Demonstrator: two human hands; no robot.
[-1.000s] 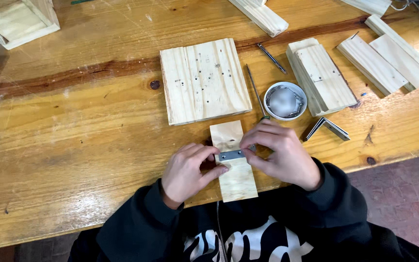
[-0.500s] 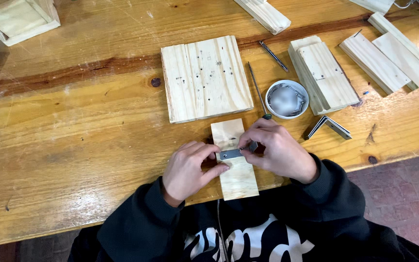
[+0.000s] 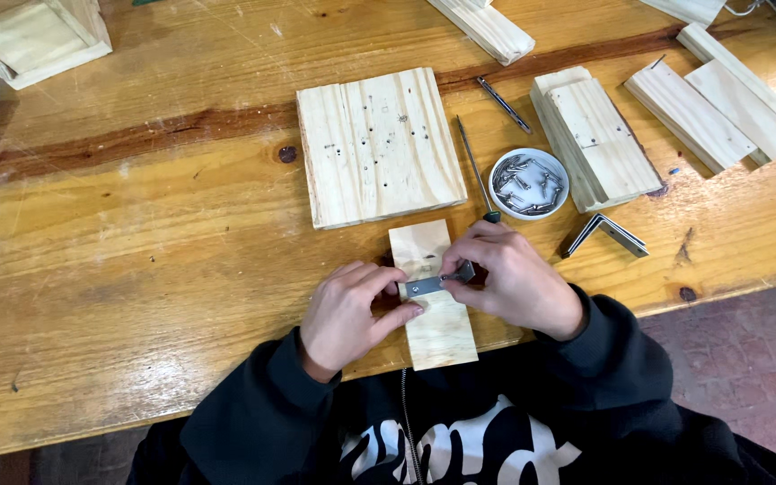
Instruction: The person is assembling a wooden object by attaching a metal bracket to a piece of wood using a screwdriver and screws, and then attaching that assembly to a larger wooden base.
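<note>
Two hands meet over a small pale pine block [image 3: 433, 305] that lies at the near edge of the worn, glossy workbench [image 3: 136, 260]. The left hand [image 3: 349, 310], fingers curled, pinches one end of a flat grey metal bracket [image 3: 427, 285] lying across the block, while the right hand [image 3: 518, 280] closes its fingertips on the other end. Just beyond stand a square grooved pine board [image 3: 379, 144], a thin screwdriver [image 3: 476, 171] and a round white dish of screws [image 3: 529, 183].

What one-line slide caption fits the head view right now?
Both hands, left hand and right hand, press a small metal bracket onto a narrow pine block, beside a bowl of screws.
</note>
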